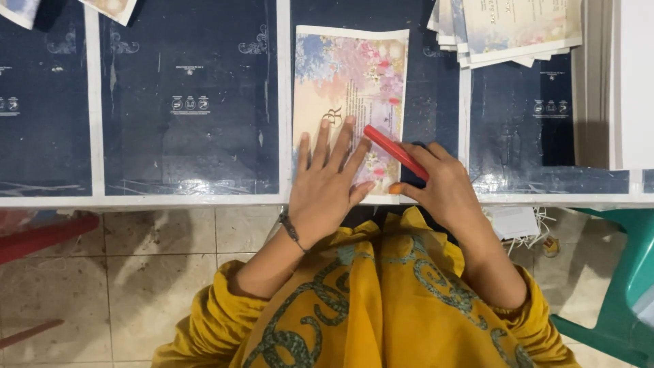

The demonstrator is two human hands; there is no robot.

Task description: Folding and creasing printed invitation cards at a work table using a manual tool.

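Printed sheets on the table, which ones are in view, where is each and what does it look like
Floral card: table centre, under the left hand; rectangular, pastel pink and blue.
Stack of cards: top right; pale rectangles, fanned.
Dark sheets: covering the table; navy panels, white borders.
Red stick: in the right hand.

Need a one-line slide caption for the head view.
Left hand flat on a floral printed paper card; right hand holds a slim red plastic tool against it on a dark-blue-covered table.

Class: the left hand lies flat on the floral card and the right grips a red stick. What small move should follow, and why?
Probably draw the slim red stick in the right hand along the floral printed paper card, since the left hand pins it flat.
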